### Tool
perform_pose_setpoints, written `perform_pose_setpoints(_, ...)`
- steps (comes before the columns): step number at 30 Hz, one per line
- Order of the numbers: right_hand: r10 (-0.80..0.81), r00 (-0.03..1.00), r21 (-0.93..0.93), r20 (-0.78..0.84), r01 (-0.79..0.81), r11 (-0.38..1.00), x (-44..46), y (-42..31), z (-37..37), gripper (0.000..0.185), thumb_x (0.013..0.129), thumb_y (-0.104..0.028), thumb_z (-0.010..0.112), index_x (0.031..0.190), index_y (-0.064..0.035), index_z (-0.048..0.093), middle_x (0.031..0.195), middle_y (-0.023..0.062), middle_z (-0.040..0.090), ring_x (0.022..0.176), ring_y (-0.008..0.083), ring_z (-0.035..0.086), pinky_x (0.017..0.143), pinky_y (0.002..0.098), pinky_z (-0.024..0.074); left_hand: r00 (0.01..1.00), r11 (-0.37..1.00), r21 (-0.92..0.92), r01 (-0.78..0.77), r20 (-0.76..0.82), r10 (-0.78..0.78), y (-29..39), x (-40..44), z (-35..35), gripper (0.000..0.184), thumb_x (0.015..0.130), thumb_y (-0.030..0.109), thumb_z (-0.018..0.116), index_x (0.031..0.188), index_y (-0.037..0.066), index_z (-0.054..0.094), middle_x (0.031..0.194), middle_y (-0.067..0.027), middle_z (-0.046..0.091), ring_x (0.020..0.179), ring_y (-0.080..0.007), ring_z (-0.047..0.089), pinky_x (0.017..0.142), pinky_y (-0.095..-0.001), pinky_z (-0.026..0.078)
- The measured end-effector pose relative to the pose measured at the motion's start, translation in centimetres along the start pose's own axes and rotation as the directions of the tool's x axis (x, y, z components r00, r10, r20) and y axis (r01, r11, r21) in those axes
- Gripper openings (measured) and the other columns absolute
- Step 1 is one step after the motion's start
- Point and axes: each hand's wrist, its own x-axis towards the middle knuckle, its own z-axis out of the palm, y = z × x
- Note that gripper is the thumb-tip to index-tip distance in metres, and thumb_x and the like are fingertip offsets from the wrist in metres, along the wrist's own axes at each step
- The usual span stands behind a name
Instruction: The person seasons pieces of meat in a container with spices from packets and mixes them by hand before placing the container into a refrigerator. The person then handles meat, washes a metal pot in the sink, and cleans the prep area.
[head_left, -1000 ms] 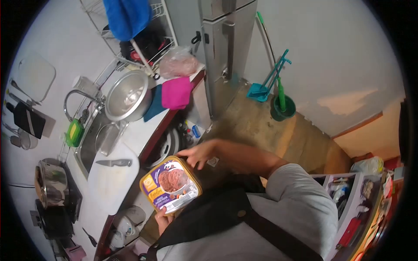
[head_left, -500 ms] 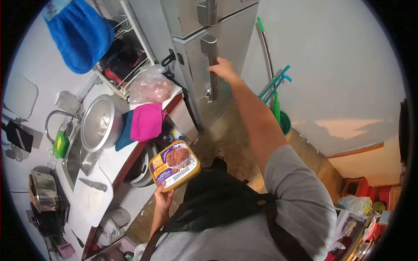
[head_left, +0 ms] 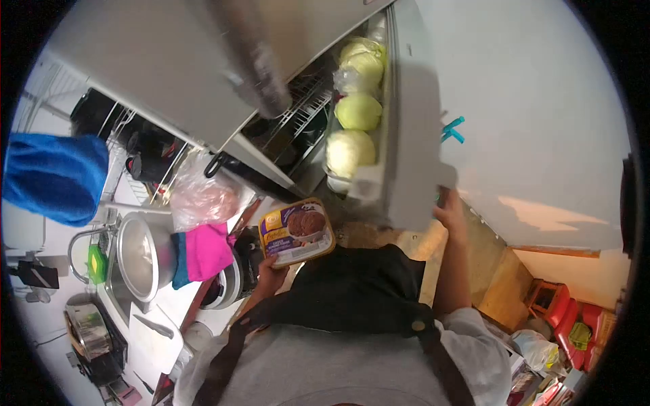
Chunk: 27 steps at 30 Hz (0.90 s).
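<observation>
My left hand point(head_left: 271, 276) grips the lower left corner of a plastic tub point(head_left: 296, 232) with a purple, white and gold label, held in front of my body. On the right, my right hand point(head_left: 449, 211) is at the outer edge of the fridge door point(head_left: 413, 135), which stands open; its fingers are partly hidden behind the edge. Several pale green cabbages point(head_left: 359, 111) fill the door's inner shelf. Wire racks point(head_left: 305, 101) show in the dark fridge interior.
To the left, the counter holds a metal bowl point(head_left: 143, 257), a pink cloth point(head_left: 208, 250), a plastic bag point(head_left: 203, 196) and a white board with a knife point(head_left: 154, 326). A blue towel point(head_left: 57, 177) hangs at upper left. Red containers point(head_left: 572, 325) stand at lower right.
The lower fridge door has swung open, and my right hand has moved from its handle side down and right with the door. The tub remains in my left hand. The view has shifted nearer the fridge.
</observation>
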Motion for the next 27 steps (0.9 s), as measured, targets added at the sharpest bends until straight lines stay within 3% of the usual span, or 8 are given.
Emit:
perform_pose_setpoints(6,0.147,0.952,-0.100,-0.270,-0.179,0.979,-2.9,3.8,-4.6,0.058,0.067,-0.023,0.072,0.116,-0.0013,0.049,0.111,0.0115,0.055,0.106,0.0234,0.048,0.091,0.0356,0.0376,0.992,0.997,-0.072,-0.014,-0.126,0.005,-2.6,10.3,6.5,0.039,0.080,0.017,0.056,0.117,0.010,0.046,0.117,-0.0069,0.051,0.111,-0.0242,0.048,0.094,-0.0391,0.039)
perform_pose_setpoints(8,0.218,0.929,-0.089,-0.298,-0.255,0.963,-3.6,5.9,-5.6,0.057,0.067,-0.022,0.071,0.115,-0.0010,0.049,0.110,0.0114,0.055,0.105,0.0231,0.049,0.090,0.0355,0.0380,0.981,0.967,-0.218,-0.132,0.108,0.158,-3.4,14.6,9.5,0.040,0.082,0.022,0.056,0.119,0.013,0.046,0.119,-0.0064,0.050,0.111,-0.0235,0.047,0.094,-0.0395,0.039)
perform_pose_setpoints(12,0.332,0.889,-0.076,-0.315,-0.372,0.925,-4.8,9.2,-6.9,0.054,0.068,-0.021,0.071,0.113,-0.0003,0.050,0.108,0.0113,0.056,0.104,0.0226,0.049,0.088,0.0351,0.0386,0.907,0.909,-0.191,-0.370,0.139,0.398,-2.8,26.7,12.5,0.040,0.084,0.031,0.054,0.120,0.013,0.048,0.119,-0.0042,0.053,0.109,-0.0220,0.049,0.094,-0.0397,0.040)
perform_pose_setpoints(16,0.416,0.860,-0.075,-0.296,-0.455,0.887,-6.0,11.1,-7.4,0.051,0.068,-0.019,0.070,0.111,0.0003,0.051,0.106,0.0113,0.056,0.102,0.0220,0.050,0.087,0.0348,0.0393,0.895,0.866,-0.226,-0.445,-0.137,0.424,0.9,32.4,16.9,0.045,0.083,0.040,0.054,0.113,0.007,0.051,0.106,-0.0088,0.058,0.091,-0.0254,0.057,0.056,-0.0287,0.054)
perform_pose_setpoints(18,0.449,0.845,-0.074,-0.290,-0.487,0.870,-6.6,11.7,-7.6,0.050,0.068,-0.019,0.070,0.110,0.0006,0.051,0.106,0.0112,0.057,0.101,0.0217,0.050,0.086,0.0347,0.0397,0.918,0.876,-0.273,-0.398,-0.120,0.379,5.7,38.8,12.8,0.044,0.085,0.040,0.050,0.110,0.005,0.051,0.099,-0.0095,0.057,0.089,-0.0250,0.056,0.063,-0.0321,0.054)
perform_pose_setpoints(20,0.477,0.829,-0.069,-0.291,-0.516,0.854,-7.1,12.1,-7.7,0.048,0.069,-0.018,0.070,0.109,0.0009,0.051,0.105,0.0112,0.057,0.100,0.0214,0.050,0.085,0.0345,0.0400,0.629,0.594,0.313,-0.741,0.014,0.777,7.0,49.1,4.0,0.037,0.088,0.034,0.045,0.116,0.011,0.049,0.112,-0.0070,0.051,0.086,-0.0231,0.056,0.060,-0.0349,0.053)
perform_pose_setpoints(26,0.524,0.800,-0.062,-0.291,-0.562,0.825,-8.2,13.6,-7.3,0.044,0.069,-0.016,0.069,0.106,0.0019,0.052,0.102,0.0111,0.058,0.098,0.0206,0.051,0.083,0.0340,0.0410,0.756,0.763,-0.129,-0.634,-0.311,0.576,11.7,49.1,1.4,0.043,0.085,0.032,0.051,0.122,0.012,0.044,0.123,-0.0075,0.043,0.103,-0.0252,0.050,0.087,-0.0388,0.044)
perform_pose_setpoints(27,0.518,0.805,-0.068,-0.289,-0.557,0.828,-8.2,13.7,-7.5,0.043,0.069,-0.015,0.069,0.106,0.0020,0.053,0.102,0.0110,0.058,0.097,0.0204,0.051,0.082,0.0339,0.0412,0.678,0.651,-0.238,-0.720,-0.048,0.733,10.6,47.0,4.8,0.041,0.086,0.034,0.050,0.120,0.011,0.046,0.115,-0.0076,0.050,0.095,-0.0262,0.053,0.079,-0.0368,0.046)
